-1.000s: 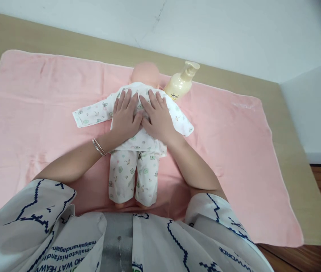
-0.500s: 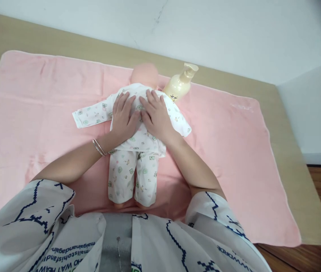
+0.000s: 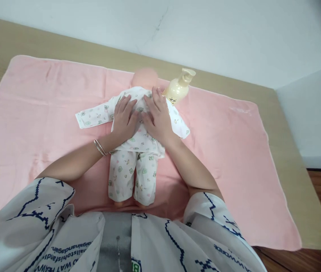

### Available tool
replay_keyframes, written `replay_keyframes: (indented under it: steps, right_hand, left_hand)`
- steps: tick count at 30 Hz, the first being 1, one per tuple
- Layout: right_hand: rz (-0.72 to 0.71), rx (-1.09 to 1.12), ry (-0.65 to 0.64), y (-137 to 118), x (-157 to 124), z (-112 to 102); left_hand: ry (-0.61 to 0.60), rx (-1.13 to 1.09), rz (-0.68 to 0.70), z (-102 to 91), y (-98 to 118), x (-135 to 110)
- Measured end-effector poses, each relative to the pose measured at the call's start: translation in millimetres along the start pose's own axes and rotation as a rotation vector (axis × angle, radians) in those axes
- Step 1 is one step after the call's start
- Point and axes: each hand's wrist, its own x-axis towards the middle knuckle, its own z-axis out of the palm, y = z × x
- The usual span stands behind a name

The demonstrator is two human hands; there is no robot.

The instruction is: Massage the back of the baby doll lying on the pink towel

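Lying stretched out near the middle of a pink towel (image 3: 234, 151), the doll (image 3: 132, 173) has its head at the far end and its feet at the near end, close to the person's body. It wears a white printed top and matching trousers, and one sleeve sticks out flat to the left. Both hands rest on its torso, side by side and touching at the thumbs. The left hand (image 3: 125, 117) lies flat with fingers spread and pointing far, gripping nothing. The right hand (image 3: 158, 117) is likewise flat and unclenched, its fingertips up near the doll's shoulder. A thin bracelet (image 3: 99, 147) circles the left wrist. A cream pump bottle (image 3: 177, 88) stands just beyond the right hand, beside the doll's head. The towel covers most of the wooden tabletop (image 3: 50, 45), which meets a pale wall (image 3: 206, 30) on the far side.
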Motion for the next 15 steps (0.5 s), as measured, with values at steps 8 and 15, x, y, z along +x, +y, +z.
replay_keyframes:
  steps: [8,15]
  right_hand:
    - [0.002,-0.094,0.157,19,5,-19]
    - [0.177,-0.181,0.368,53,10,-66]
  left_hand:
    - [-0.065,-0.192,-0.270,-1.2,29,9]
    - [-0.140,-0.585,-0.108,19.0,31,78]
